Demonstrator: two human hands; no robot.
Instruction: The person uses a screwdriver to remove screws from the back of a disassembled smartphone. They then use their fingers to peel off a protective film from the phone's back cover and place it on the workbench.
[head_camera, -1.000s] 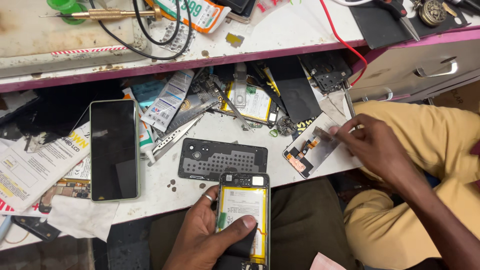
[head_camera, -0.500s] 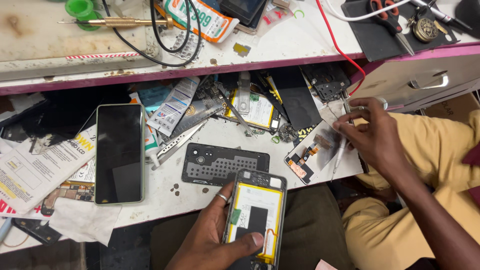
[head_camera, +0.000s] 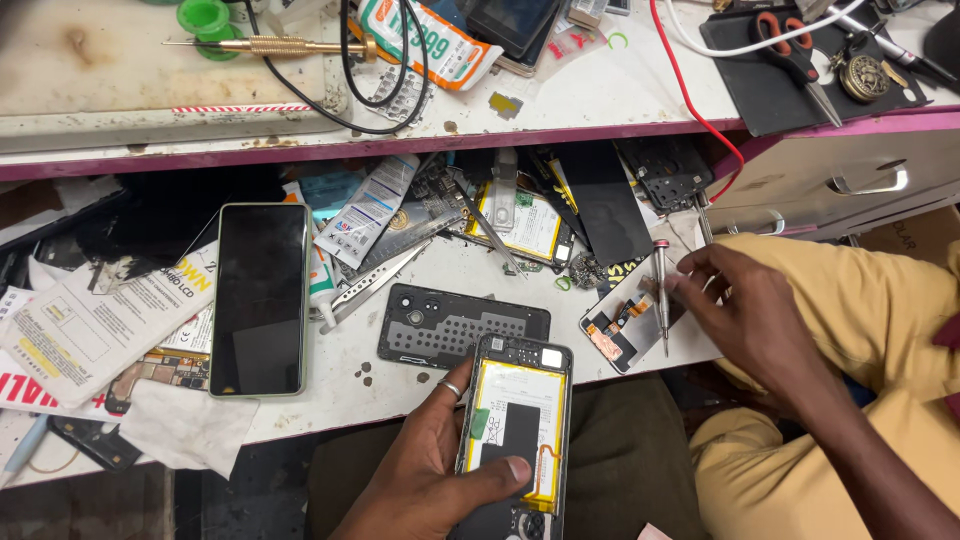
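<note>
Cradling an opened phone (head_camera: 517, 430) with its back cover off, the left hand (head_camera: 440, 470) sits at about six o'clock in the view, fingers clamped around the body with the thumb (head_camera: 505, 472) pressed across the yellow-edged battery and a ring on one finger near the phone's top left corner. Over at three o'clock the right hand (head_camera: 755, 315) has its fingers pinched together on a small screwdriver (head_camera: 661, 292), which stands nearly upright with its red cap up and its tip down beside a small phone part with copper-coloured flex (head_camera: 615, 335) lying at the worktop's front edge. The worktop (head_camera: 330, 400) is white and heavily cluttered. Just at twelve o'clock from the held phone lies a dark perforated back plate (head_camera: 460, 326), flat and apart from the hand. Well off toward nine o'clock a complete phone with a dark screen (head_camera: 260, 297) lies face up on printed paper sheets (head_camera: 80, 325). Behind, toward twelve o'clock under the upper shelf, another battery with a yellow border (head_camera: 520, 222) rests among loose black parts. Up on the shelf (head_camera: 600, 100), scissors with orange handles (head_camera: 795, 45) lie on a black mat at two o'clock, and a brass-coloured tool (head_camera: 270, 44) lies at eleven o'clock.
</note>
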